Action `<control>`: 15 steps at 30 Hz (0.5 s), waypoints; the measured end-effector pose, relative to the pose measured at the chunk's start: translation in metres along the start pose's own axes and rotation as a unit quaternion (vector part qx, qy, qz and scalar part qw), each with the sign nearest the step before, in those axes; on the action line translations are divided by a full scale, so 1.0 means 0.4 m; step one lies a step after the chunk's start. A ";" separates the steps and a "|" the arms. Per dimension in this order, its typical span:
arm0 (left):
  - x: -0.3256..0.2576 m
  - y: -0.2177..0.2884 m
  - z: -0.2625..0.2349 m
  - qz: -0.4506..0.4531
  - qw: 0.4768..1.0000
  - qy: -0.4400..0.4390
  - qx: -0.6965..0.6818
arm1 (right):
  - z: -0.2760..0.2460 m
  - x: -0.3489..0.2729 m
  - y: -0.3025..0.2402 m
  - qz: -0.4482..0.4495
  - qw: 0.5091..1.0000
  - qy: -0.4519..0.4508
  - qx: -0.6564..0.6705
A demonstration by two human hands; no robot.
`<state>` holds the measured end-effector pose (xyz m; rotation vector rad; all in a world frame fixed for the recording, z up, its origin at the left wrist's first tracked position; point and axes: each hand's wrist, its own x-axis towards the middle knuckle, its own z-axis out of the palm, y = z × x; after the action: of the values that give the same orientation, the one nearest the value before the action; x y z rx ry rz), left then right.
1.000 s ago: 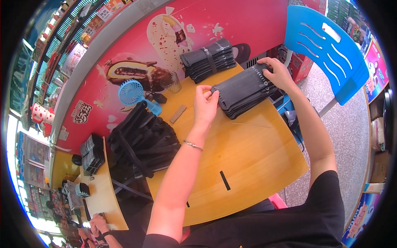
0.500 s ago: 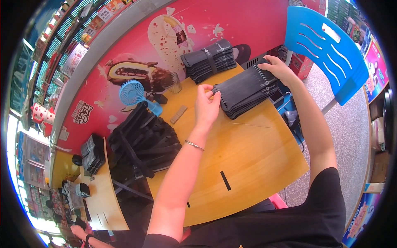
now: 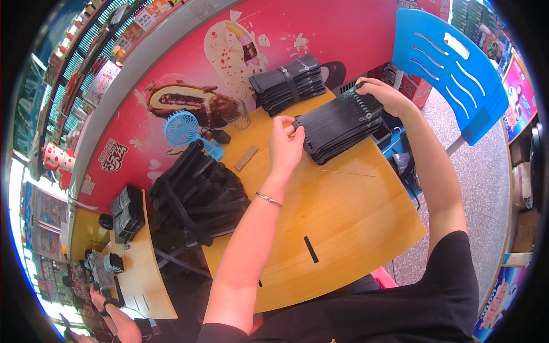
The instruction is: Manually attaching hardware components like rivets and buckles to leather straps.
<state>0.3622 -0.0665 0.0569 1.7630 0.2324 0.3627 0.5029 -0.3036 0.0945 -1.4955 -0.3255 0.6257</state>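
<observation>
Both hands pinch one black stack – left hand, right hand. Banded bundle done at 11 o'clock; loose heap remains on table.

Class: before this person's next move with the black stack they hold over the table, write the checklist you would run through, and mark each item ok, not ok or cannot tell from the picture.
1. Left hand has a grip on the near end of the held stack of black strips: ok.
2. Right hand holds the far end: ok.
3. Strips in the held stack lie aligned: cannot tell, the edges are too fine to judge.
4. Bare wooden table lies below the held stack: ok.
5. The banded bundle sits apart from the held stack: ok.
6. The small blue fan stands away from both hands: ok.
</observation>
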 end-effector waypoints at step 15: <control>0.000 0.004 0.004 -0.018 0.998 0.000 -0.055 | -0.023 0.025 0.055 -0.105 0.981 0.086 -0.142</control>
<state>0.3627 -0.0683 0.0583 1.6480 0.2394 0.3441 0.5120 -0.3062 0.0705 -1.7479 -0.4451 0.2865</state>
